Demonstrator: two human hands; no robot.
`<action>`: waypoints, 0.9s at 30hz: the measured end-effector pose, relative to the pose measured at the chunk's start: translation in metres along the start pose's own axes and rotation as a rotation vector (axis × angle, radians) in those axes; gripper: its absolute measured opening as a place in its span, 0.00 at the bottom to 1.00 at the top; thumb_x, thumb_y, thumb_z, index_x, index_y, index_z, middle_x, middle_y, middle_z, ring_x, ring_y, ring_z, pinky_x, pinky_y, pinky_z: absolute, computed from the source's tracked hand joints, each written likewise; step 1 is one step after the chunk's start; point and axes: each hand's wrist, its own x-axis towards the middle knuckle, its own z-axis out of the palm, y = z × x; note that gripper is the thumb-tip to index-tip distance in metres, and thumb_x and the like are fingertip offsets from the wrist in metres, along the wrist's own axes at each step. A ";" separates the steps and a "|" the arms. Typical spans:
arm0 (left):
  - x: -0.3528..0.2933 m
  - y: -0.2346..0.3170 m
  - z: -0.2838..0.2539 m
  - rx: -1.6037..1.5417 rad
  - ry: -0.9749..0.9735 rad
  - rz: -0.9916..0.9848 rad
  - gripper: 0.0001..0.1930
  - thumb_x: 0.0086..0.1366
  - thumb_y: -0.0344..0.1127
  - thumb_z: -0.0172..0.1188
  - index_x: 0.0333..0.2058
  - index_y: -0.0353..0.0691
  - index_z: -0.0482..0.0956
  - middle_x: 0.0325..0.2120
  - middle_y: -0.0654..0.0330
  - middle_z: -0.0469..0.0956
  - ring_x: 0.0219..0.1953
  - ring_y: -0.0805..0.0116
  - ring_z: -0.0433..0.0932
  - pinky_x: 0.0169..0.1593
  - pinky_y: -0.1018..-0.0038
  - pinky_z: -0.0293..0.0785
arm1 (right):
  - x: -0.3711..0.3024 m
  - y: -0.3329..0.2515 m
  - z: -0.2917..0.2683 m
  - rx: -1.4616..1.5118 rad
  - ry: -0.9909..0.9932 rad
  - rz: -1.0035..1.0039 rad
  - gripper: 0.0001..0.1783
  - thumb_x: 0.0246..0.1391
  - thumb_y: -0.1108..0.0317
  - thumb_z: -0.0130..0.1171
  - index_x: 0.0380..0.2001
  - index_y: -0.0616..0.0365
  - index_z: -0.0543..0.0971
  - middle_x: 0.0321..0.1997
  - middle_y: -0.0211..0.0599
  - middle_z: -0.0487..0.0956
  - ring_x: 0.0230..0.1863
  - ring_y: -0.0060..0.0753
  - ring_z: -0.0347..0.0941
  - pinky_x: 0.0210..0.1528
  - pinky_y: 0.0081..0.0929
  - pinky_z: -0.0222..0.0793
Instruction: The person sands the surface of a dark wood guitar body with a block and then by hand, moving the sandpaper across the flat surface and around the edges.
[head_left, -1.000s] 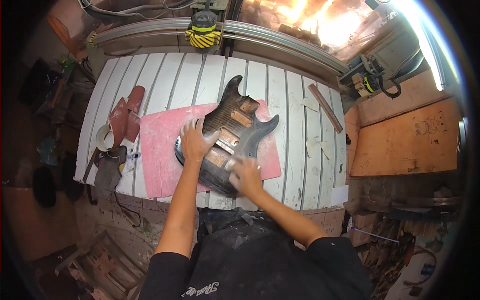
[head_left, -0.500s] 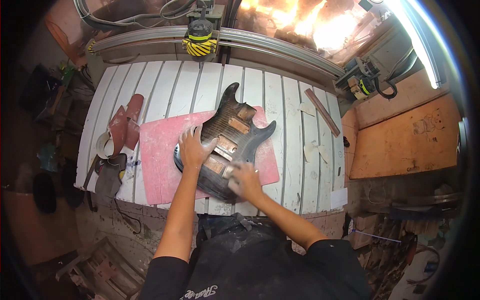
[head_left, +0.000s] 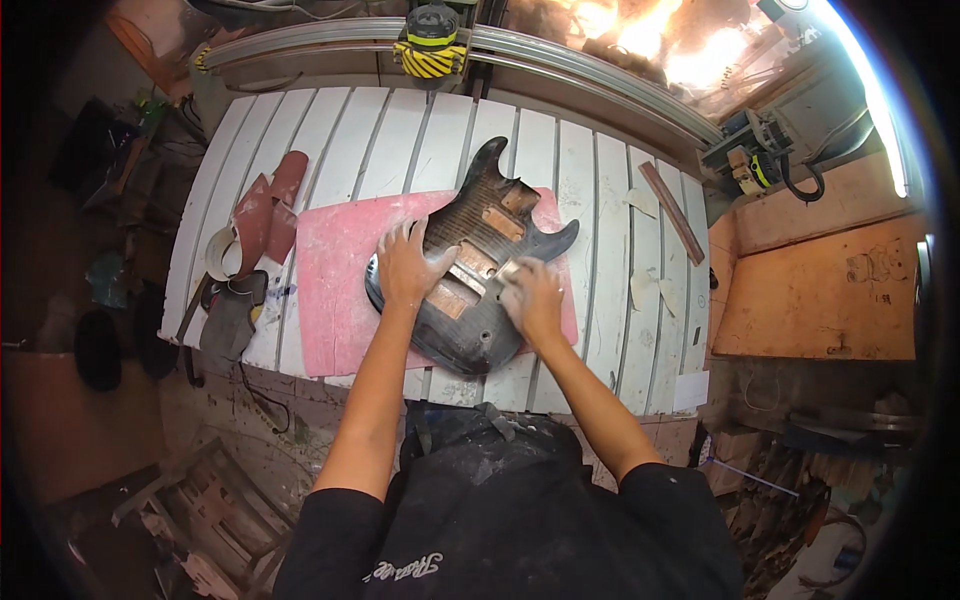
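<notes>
A dark, wood-grained electric guitar body [head_left: 448,342] lies aslant on a pink mat [head_left: 330,280], its horns pointing away from me. Bare wood shows in its routed pockets. Fingers spread, my left hand [head_left: 404,268] rests flat on the body's left edge and presses on it. On the right side of the body, beside the pockets, my right hand [head_left: 532,300] has its fingers curled round a small pale block-like piece [head_left: 509,271]. Most of that piece is hidden under the fingers.
Under the mat is a white slatted table [head_left: 600,330]. Curled red-brown abrasive sheets [head_left: 252,220] and a grey corded tool [head_left: 232,315] lie at the left. A brown strip [head_left: 672,212] lies at the right; a machine rail [head_left: 580,70] spans the back.
My right hand has moved up the guitar body, away from me, with the pale piece. My left hand stays in place on the body. The whole view has shifted slightly.
</notes>
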 end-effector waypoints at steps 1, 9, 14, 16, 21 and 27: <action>0.000 0.000 0.000 0.002 -0.001 -0.003 0.44 0.61 0.67 0.68 0.68 0.41 0.77 0.68 0.46 0.74 0.72 0.45 0.69 0.78 0.50 0.56 | 0.006 0.002 0.000 -0.040 0.063 0.088 0.15 0.49 0.68 0.69 0.43 0.45 0.88 0.62 0.38 0.81 0.61 0.55 0.75 0.63 0.54 0.72; 0.000 0.001 -0.001 -0.005 0.007 0.000 0.45 0.61 0.67 0.68 0.69 0.42 0.76 0.67 0.46 0.75 0.72 0.45 0.69 0.78 0.50 0.56 | -0.043 -0.022 -0.001 0.119 -0.137 -0.176 0.13 0.50 0.68 0.69 0.41 0.42 0.88 0.64 0.36 0.81 0.62 0.55 0.74 0.62 0.53 0.72; 0.000 0.002 -0.001 -0.009 0.014 0.010 0.44 0.61 0.66 0.69 0.68 0.42 0.77 0.67 0.46 0.75 0.71 0.45 0.69 0.77 0.50 0.57 | -0.008 0.000 -0.001 -0.053 -0.001 0.027 0.13 0.50 0.68 0.70 0.41 0.45 0.88 0.65 0.34 0.80 0.62 0.53 0.74 0.62 0.51 0.73; 0.001 0.000 0.000 -0.020 0.027 0.019 0.44 0.61 0.66 0.69 0.68 0.42 0.77 0.66 0.46 0.76 0.70 0.44 0.70 0.77 0.50 0.57 | -0.027 -0.017 0.000 -0.068 -0.002 0.012 0.14 0.50 0.68 0.70 0.42 0.46 0.88 0.65 0.34 0.80 0.62 0.53 0.74 0.62 0.50 0.73; 0.000 0.000 0.001 -0.007 0.034 0.022 0.44 0.61 0.66 0.69 0.67 0.42 0.78 0.66 0.46 0.76 0.70 0.45 0.70 0.77 0.50 0.58 | -0.038 -0.012 -0.007 0.016 -0.131 -0.145 0.15 0.50 0.67 0.69 0.44 0.45 0.87 0.65 0.36 0.80 0.60 0.55 0.75 0.62 0.52 0.73; -0.001 0.000 0.003 -0.007 0.033 0.011 0.44 0.60 0.67 0.69 0.67 0.42 0.78 0.66 0.47 0.76 0.70 0.46 0.70 0.77 0.50 0.58 | -0.026 -0.005 -0.002 -0.067 -0.063 -0.047 0.15 0.51 0.66 0.70 0.44 0.43 0.88 0.66 0.37 0.79 0.63 0.56 0.73 0.62 0.54 0.71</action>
